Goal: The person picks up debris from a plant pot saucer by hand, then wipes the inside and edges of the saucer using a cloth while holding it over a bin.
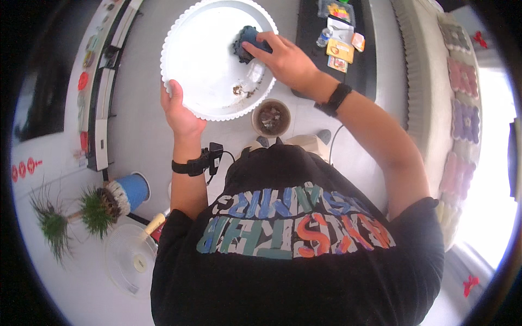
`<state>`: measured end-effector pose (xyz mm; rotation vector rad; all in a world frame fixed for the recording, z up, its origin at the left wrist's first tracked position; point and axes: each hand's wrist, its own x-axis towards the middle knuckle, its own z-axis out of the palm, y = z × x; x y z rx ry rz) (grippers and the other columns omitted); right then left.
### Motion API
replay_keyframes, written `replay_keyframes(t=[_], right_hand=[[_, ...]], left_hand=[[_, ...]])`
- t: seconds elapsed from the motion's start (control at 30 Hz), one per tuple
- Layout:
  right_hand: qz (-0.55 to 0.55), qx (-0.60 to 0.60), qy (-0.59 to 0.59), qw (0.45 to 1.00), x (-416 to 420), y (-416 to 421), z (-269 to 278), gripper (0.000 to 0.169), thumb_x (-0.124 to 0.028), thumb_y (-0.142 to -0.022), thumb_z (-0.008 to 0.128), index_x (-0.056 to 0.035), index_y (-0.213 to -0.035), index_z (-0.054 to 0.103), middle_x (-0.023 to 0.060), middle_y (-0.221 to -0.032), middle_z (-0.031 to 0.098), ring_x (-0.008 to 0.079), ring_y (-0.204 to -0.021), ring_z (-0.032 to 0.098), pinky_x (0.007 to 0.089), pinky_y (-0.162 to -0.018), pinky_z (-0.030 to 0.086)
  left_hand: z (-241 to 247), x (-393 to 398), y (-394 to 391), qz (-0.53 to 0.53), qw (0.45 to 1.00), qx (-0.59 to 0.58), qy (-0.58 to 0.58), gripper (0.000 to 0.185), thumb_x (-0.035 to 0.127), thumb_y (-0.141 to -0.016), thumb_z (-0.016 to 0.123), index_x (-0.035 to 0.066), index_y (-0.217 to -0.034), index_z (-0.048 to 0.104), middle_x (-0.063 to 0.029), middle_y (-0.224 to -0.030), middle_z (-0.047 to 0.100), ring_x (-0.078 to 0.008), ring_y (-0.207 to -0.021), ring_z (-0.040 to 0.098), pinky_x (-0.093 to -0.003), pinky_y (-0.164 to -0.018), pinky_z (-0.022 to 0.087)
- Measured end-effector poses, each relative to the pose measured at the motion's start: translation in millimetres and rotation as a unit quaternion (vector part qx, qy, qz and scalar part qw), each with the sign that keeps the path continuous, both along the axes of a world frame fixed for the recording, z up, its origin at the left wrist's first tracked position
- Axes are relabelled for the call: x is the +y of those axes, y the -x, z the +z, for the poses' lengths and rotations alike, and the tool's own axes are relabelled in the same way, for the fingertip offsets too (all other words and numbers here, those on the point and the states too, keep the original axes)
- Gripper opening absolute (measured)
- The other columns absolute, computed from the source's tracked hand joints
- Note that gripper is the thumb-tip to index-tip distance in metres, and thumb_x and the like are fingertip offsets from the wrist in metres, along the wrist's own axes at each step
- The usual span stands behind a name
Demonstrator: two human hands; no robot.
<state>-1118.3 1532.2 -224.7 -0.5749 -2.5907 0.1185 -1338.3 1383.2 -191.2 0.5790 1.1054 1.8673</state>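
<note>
My left hand [182,112] grips the lower left rim of a round white tray [204,53] with a scalloped edge, its thumb over the rim. My right hand [285,57] holds a crumpled dark blue-grey cloth [248,45] against the tray's inner surface near its right side. Brown dirt [240,90] lies on the inner surface near the lower right rim. Below the tray a round bin [271,118] with some waste in it stands on the floor, close to my feet.
A black table [310,45] at the upper right bears a water bottle [324,37] and several packets. A cream sofa [428,89] stands at the right. At the left are a long low cabinet [102,118], a potted plant [130,191] and an electric fan [132,258].
</note>
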Motion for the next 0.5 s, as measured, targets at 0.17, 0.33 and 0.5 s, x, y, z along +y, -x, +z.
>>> replay_keyframes(t=[0.17, 0.33, 0.5], right_hand=[[-0.028, 0.008, 0.108, 0.994, -25.2, 3.2, -24.1, 0.050, -0.005, -0.087, 0.065, -0.0095, -0.137, 0.062, 0.0159, -0.121, 0.058, 0.0345, -0.106, 0.066, 0.0417, -0.091, 0.058], [-0.074, 0.041, 0.261, 0.962, -42.3, 16.8, -33.9, 0.042, -0.004, -0.087, 0.062, -0.0069, -0.128, 0.068, 0.0161, -0.117, 0.061, 0.0350, -0.095, 0.068, 0.0423, -0.087, 0.058], [-0.093, 0.088, 0.305, 0.944, -40.5, 11.2, -37.2, 0.037, -0.008, -0.089, 0.060, -0.0043, -0.125, 0.067, 0.0169, -0.130, 0.062, 0.0382, -0.098, 0.069, 0.0452, -0.089, 0.058]], left_hand=[[-4.9, 9.1, 5.5, 0.008, 0.997, 0.043, -0.061, 0.059, 0.034, -0.106, 0.056, -0.003, -0.148, 0.040, -0.0177, -0.143, 0.055, -0.0308, -0.129, 0.058, -0.0427, -0.106, 0.049], [-16.2, 14.7, 16.2, -0.011, 0.989, 0.113, -0.095, 0.060, 0.033, -0.105, 0.058, -0.003, -0.149, 0.041, -0.0163, -0.144, 0.054, -0.0279, -0.130, 0.056, -0.0400, -0.107, 0.047], [-27.9, 22.7, 9.4, -0.037, 0.987, 0.122, -0.101, 0.059, 0.028, -0.104, 0.060, -0.003, -0.151, 0.040, -0.0153, -0.147, 0.053, -0.0274, -0.137, 0.050, -0.0408, -0.112, 0.042]])
